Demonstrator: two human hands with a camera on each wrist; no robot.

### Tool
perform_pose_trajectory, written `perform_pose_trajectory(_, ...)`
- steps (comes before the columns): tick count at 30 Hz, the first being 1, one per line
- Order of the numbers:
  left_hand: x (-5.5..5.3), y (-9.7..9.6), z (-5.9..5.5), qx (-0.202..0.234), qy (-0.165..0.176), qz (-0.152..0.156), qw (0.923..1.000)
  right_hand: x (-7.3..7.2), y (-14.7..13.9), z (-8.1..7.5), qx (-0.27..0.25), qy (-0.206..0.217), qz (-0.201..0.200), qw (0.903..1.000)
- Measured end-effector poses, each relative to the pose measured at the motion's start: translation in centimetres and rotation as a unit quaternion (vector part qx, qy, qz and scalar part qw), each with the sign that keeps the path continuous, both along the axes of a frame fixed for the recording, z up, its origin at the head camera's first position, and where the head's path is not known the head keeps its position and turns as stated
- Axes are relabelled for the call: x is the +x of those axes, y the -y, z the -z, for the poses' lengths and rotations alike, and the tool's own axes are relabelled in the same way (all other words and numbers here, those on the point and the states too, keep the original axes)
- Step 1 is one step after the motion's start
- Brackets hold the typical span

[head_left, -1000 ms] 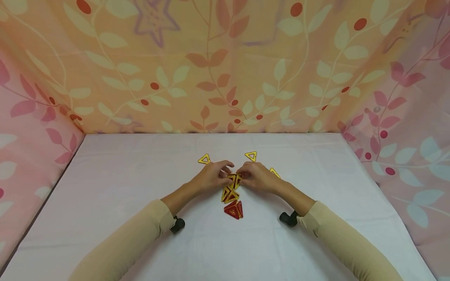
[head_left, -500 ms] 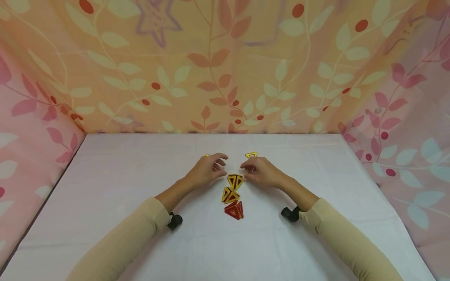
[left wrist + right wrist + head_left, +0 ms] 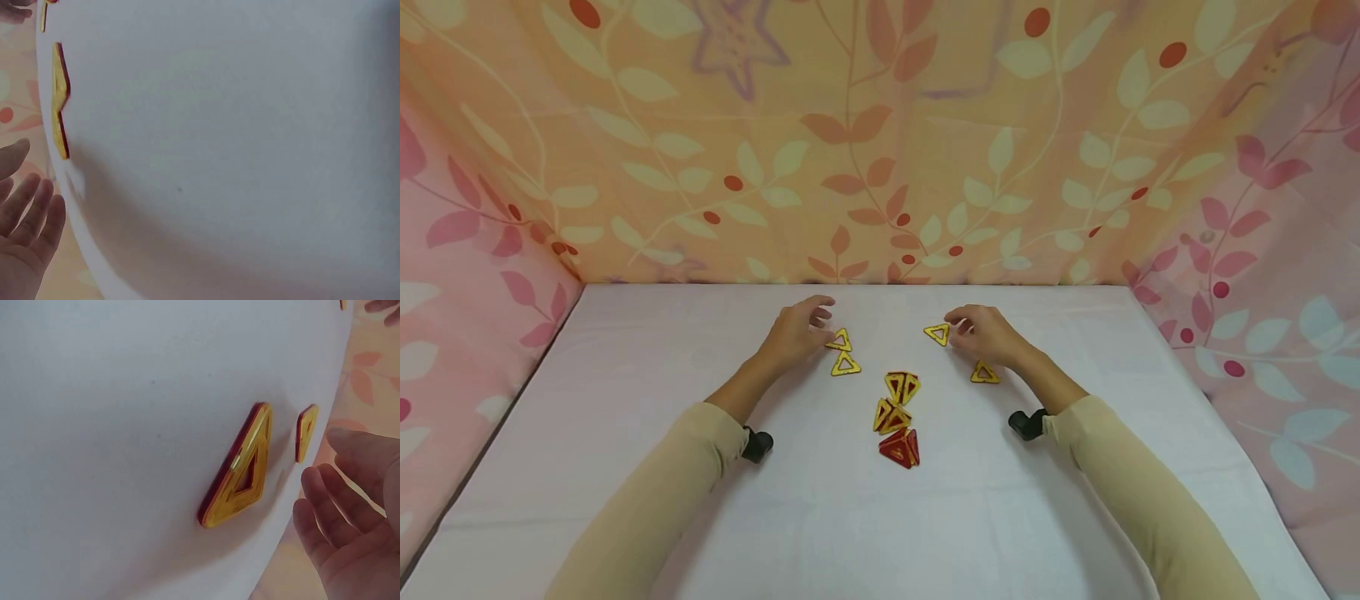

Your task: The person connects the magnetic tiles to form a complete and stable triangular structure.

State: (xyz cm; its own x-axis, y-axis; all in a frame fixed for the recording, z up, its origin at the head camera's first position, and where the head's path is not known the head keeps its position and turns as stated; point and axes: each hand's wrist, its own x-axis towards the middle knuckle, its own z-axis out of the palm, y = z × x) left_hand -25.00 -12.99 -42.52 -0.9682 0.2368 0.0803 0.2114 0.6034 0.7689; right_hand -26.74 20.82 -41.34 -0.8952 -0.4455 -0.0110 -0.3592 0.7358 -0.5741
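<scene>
My left hand [image 3: 801, 335], its fingers loosely bent, is over the far left of the table. Its thumb tip overlaps a yellow triangular magnetic tile [image 3: 847, 341], and another yellow tile [image 3: 846, 372] lies just nearer. Across from it my right hand [image 3: 988, 335] has its fingertips right at the edge of a third yellow tile [image 3: 936, 328]. One more tile [image 3: 985, 381] lies below that palm; the right wrist view shows this tile [image 3: 215, 515] with a red underside. In the left wrist view the left hand [image 3: 28, 234] has spread fingers with nothing between them.
Mid-table, three clusters of triangular tiles form a column: a yellow-and-red far cluster [image 3: 892, 376], a yellow middle cluster [image 3: 893, 426] and a red near cluster [image 3: 895, 450]. White cloth covers the table [image 3: 700, 517]; a patterned curtain [image 3: 880, 100] hangs behind it.
Both hands have left the far cluster and moved apart and farther back, left hand to the left, right hand to the right. The clusters stay put; loose tiles at both sides have come into view.
</scene>
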Motion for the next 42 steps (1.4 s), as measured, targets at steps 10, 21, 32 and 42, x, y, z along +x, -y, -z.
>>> perform_pose_trajectory(10,-0.6,0.4,1.2,-0.038,0.03,0.026,0.9985,-1.1,0.2,1.0,0.011,0.029,0.015,0.9994)
perform_pose_trajectory(21,-0.6,0.0,1.2,-0.042,0.036,0.024,0.9982,-1.5,0.9,1.1,0.019,0.032,0.021,0.9991)
perform_pose_trajectory(32,-0.8,-0.8,1.1,-0.057,0.025,0.028,0.9977,-1.6,2.1,1.3,0.031,0.024,0.002,0.9992)
perform_pose_trajectory(42,-1.2,-1.1,1.3,-0.075,0.019,0.032,0.9965,-1.5,3.5,1.3,0.053,0.009,-0.028,0.9982)
